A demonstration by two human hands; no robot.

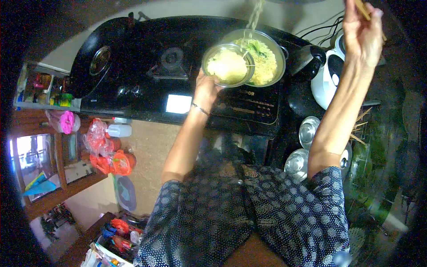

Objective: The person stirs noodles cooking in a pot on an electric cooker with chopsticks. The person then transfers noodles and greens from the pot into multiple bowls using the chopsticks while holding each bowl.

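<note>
My left hand (207, 89) is closed on the rim side of a metal bowl (227, 66) with pale noodles in it. This bowl is held over the near left part of a larger pot (279, 50), which contains noodles and some green leaves and stands on the black stove. Raised high at the upper right, my right hand (364, 38) grips wooden chopsticks (364, 9). A strand of noodles (255, 20) hangs above the pot, stretching up out of view; the chopsticks' tips are not visible.
A black wok-like pan (84, 66) stands at the left of the stove (142, 95). Right of the pot are a dark kettle (307, 64) and a white-and-black appliance (326, 84). Two metal bowls (297, 163) sit near my right arm. Red plastic bags (100, 142) lie at the left.
</note>
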